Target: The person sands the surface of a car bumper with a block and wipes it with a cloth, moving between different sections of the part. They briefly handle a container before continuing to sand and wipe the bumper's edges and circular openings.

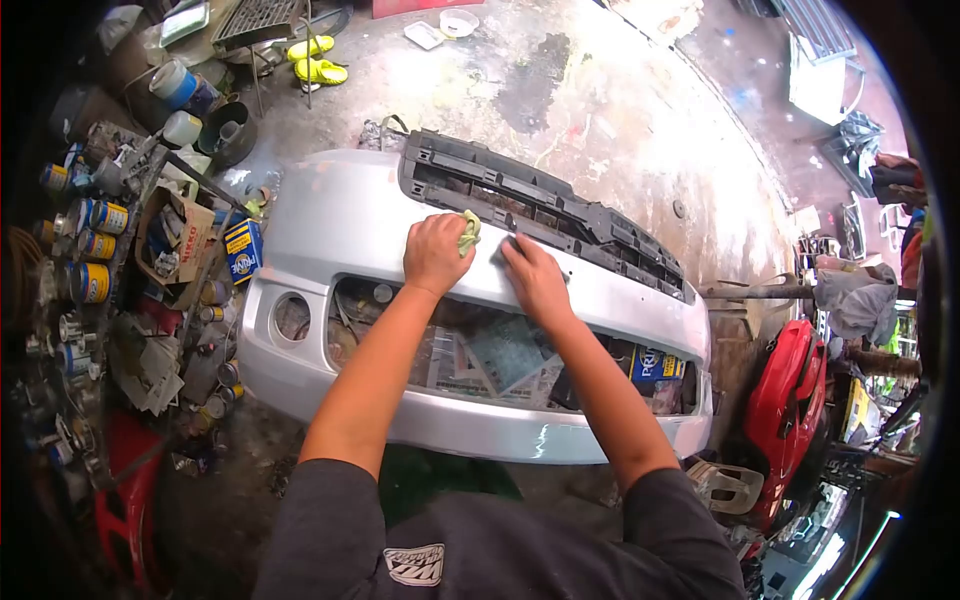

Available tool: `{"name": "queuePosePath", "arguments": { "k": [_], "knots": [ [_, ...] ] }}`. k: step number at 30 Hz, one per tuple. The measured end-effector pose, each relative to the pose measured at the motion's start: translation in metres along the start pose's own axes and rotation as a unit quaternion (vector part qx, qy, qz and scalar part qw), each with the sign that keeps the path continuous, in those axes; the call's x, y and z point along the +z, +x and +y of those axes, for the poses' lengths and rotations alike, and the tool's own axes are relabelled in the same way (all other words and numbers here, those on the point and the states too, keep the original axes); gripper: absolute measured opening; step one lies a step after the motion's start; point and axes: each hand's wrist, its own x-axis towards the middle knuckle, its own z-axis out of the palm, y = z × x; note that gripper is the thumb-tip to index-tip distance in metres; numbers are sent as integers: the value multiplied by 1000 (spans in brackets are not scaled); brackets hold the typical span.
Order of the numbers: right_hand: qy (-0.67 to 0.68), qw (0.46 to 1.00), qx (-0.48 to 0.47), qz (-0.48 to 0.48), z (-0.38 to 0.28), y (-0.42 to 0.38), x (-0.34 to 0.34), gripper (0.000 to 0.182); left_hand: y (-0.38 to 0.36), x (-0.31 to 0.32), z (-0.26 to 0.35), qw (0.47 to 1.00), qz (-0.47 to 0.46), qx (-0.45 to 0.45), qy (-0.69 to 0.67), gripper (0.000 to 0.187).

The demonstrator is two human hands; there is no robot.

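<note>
A silver car bumper (360, 210) lies across the middle, with a black grille (540, 195) along its far edge. My left hand (437, 252) is closed around a crumpled yellow-green cloth (469, 232) above the bumper's upper strip. Just to its right, my right hand (535, 275) rests on the same strip, its fingers bent around a small dark pad (512, 245), which is mostly covered. Through the large opening below the hands, papers and a dark flat sheet (503, 352) show.
Shelves of paint cans (97, 245) and a cardboard box (185, 240) stand at the left. A red car part (785, 415) is at the right. Yellow shoes (320, 70) lie near a metal stand at the top left.
</note>
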Motion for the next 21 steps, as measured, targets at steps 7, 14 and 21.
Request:
{"name": "queuePosePath", "arguments": {
  "k": [7, 14, 21],
  "knots": [
    [-18, 999, 50, 11, 8, 33, 3, 40, -1, 1, 5, 999, 3, -27, 20, 30],
    [-2, 999, 48, 12, -4, -22, -4, 41, -4, 2, 8, 999, 23, -43, 24, 32],
    [-6, 995, 91, 33, -7, 1, 8, 40, -5, 0, 7, 998, 25, -54, 31, 34]
  ]
}}
